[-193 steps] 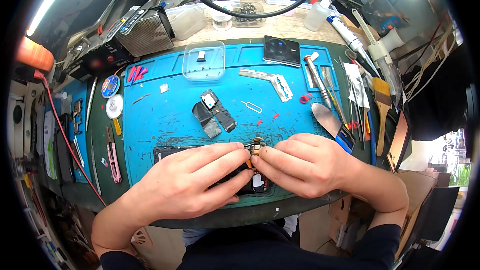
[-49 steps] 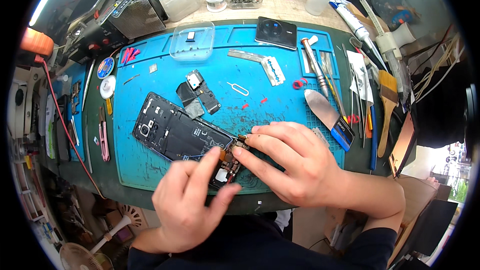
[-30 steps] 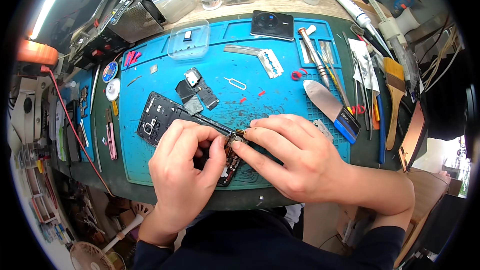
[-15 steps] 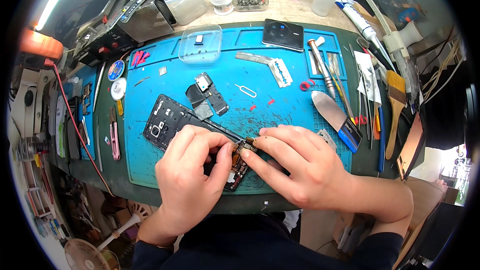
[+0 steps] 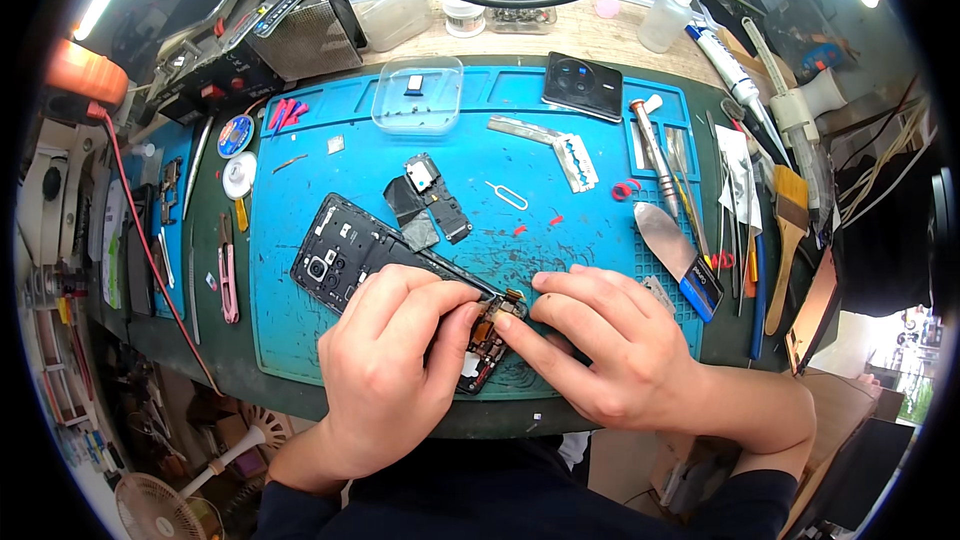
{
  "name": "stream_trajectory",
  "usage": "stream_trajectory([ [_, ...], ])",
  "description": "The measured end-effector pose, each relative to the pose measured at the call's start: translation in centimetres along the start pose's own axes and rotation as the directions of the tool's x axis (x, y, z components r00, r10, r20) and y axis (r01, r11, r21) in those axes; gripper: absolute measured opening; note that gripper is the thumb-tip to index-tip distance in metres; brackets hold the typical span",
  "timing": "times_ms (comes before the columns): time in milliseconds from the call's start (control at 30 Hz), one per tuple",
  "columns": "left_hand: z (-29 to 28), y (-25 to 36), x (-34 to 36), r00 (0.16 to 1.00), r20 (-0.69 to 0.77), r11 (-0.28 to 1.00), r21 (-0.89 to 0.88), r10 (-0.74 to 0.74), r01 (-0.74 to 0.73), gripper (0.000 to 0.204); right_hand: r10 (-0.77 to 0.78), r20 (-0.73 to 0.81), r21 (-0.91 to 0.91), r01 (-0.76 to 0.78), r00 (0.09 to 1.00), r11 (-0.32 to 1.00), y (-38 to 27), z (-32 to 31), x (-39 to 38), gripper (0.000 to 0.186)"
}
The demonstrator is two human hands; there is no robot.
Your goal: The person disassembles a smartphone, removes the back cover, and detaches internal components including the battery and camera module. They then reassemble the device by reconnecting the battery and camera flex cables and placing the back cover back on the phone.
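An opened black smartphone (image 5: 340,248) lies slantwise on the blue repair mat (image 5: 290,335), its small circuit parts (image 5: 487,345) bared at the near right end. My left hand (image 5: 395,355) is closed over its middle, thumb and forefinger pinched together at the edge of those parts; what they pinch is hidden. From the right, my right hand (image 5: 615,345) rests a fingertip on the parts, with its other fingers apart and its thumb mostly hidden. A small gold-ended flex cable (image 5: 515,295) sticks up between the two hands. Beyond the phone lies a removed black inner cover (image 5: 440,205).
A SIM pin (image 5: 507,196), a razor blade (image 5: 577,162) and a clear plastic box (image 5: 417,105) lie farther back. At the right are a broad blade with a blue handle (image 5: 675,255) and a brush (image 5: 790,230). Another dark phone (image 5: 583,86) lies at the back.
My right hand's upper fingertip has lifted off the flex cable and sits a little apart from it. The whole view has shifted slightly. My left hand keeps its pinch.
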State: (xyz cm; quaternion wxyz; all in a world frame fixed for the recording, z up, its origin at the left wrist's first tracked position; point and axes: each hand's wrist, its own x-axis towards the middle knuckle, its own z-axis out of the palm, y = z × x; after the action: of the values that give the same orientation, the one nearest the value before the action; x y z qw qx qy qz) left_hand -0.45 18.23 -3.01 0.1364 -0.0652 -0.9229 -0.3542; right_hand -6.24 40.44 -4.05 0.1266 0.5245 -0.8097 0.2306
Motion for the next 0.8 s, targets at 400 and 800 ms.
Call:
stream_trajectory([
  [400,0.0,-0.4,-0.8,0.991,-0.063,0.993,0.020,0.116,-0.115,0.034,0.008,-0.005,-0.022,-0.008,1.000,1.000,-0.1,0.1,0.0,0.042],
  [800,0.0,-1.0,-1.0,0.981,-0.097,0.986,0.028,0.167,-0.165,0.032,0.002,-0.009,-0.021,-0.002,1.000,1.000,-0.1,0.1,0.1,0.040],
])
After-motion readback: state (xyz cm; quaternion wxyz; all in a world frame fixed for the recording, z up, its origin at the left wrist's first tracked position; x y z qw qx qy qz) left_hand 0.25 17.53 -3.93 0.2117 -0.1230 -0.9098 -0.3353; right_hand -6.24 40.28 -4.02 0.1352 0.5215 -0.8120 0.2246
